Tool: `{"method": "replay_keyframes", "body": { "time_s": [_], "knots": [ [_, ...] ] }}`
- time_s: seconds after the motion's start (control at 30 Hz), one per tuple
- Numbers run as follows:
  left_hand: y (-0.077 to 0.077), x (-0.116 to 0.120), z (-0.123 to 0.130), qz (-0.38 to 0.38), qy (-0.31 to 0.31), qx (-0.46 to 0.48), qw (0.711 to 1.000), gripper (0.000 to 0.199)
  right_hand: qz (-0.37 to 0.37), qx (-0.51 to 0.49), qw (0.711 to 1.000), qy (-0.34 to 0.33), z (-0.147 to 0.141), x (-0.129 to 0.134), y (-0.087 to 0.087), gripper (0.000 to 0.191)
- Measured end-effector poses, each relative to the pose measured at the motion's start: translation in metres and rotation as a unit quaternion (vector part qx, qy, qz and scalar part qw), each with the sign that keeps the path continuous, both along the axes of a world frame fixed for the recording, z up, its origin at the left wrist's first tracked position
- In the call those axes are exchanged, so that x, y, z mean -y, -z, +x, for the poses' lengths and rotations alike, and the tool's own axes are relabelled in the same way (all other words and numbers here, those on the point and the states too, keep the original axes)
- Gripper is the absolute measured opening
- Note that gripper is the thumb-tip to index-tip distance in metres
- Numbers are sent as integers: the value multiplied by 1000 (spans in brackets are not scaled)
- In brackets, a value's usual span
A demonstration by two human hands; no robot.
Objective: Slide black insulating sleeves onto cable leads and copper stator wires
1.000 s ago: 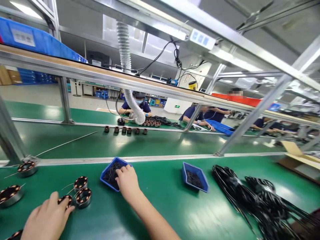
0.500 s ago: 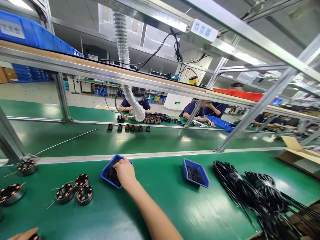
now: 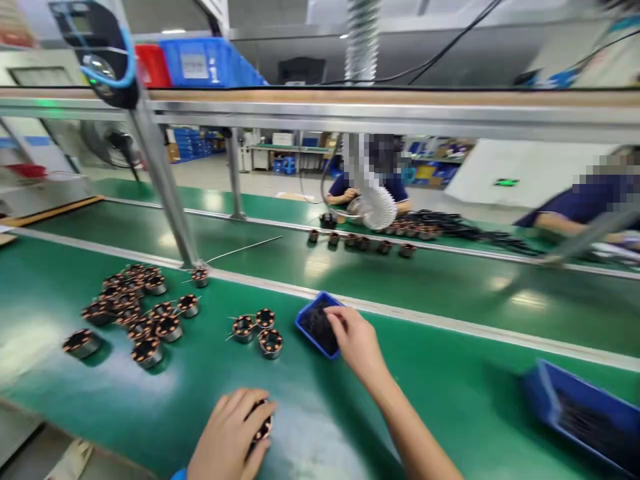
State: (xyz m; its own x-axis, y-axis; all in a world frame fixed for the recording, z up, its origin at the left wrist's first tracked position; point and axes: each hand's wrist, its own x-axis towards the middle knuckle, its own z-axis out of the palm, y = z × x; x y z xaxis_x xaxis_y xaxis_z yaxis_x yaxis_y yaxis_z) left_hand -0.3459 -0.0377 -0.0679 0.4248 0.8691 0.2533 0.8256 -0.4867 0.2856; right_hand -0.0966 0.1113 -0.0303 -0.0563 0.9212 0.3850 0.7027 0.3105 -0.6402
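My left hand (image 3: 227,433) is at the near edge of the green bench, fingers wrapped round a motor stator (image 3: 261,423) with copper windings; the hand covers much of it. Reaching over a small blue bin (image 3: 306,328), my right hand (image 3: 353,337) has thumb and fingertips pinched together at its right side. Small black pieces (image 3: 317,323) that look like short tubing lie in this bin. Whatever is between the right fingertips is too small or blurred to make out. Left of the bin, three stators (image 3: 270,343) with thin wire ends stand close together.
Many more stators (image 3: 127,300) are grouped on the left. A second blue bin (image 3: 543,393) with black pieces stands at the right. A metal post (image 3: 165,180) and a shelf beam (image 3: 300,113) cross the bench. Beyond are a row of stators (image 3: 360,242) and co-workers (image 3: 343,190).
The view has swung left, bringing the left hand and its stator fully into sight. My right hand has drawn back slightly from inside the bin towards its right edge.
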Motion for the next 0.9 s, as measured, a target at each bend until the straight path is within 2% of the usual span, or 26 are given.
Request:
{"method": "replay_keyframes", "body": {
  "time_s": [0.07, 0.13, 0.23, 0.3, 0.37, 0.47, 0.73, 0.9],
  "knots": [
    [-4, 1, 6, -16, -37, 13, 999, 42, -16, -40, 998, -52, -2, 23, 5, 29],
    [-1, 2, 10, -4, -68, 30, 997, 41, -44, -89, 988, -114, -9, 53, 16, 28],
    [9, 5, 16, 33, -94, 44, 994, 45, -84, -142, 973, -163, -25, 93, 41, 27],
    [13, 7, 20, 48, -113, 52, 991, 44, -89, -150, 969, -177, -34, 109, 59, 26],
    [14, 8, 23, 52, -132, 60, 988, 40, -79, -148, 970, -179, -39, 116, 73, 25],
    [13, 9, 27, 48, -143, 68, 986, 37, -51, -127, 973, -188, -39, 117, 83, 20],
    [21, 7, 26, 63, -138, 78, 985, 37, 3, -79, 975, -209, -44, 116, 91, 15],
    [16, 9, 16, 45, -84, 29, 995, 47, 48, -90, 972, -211, -50, 119, 96, 13]
  ]
}}
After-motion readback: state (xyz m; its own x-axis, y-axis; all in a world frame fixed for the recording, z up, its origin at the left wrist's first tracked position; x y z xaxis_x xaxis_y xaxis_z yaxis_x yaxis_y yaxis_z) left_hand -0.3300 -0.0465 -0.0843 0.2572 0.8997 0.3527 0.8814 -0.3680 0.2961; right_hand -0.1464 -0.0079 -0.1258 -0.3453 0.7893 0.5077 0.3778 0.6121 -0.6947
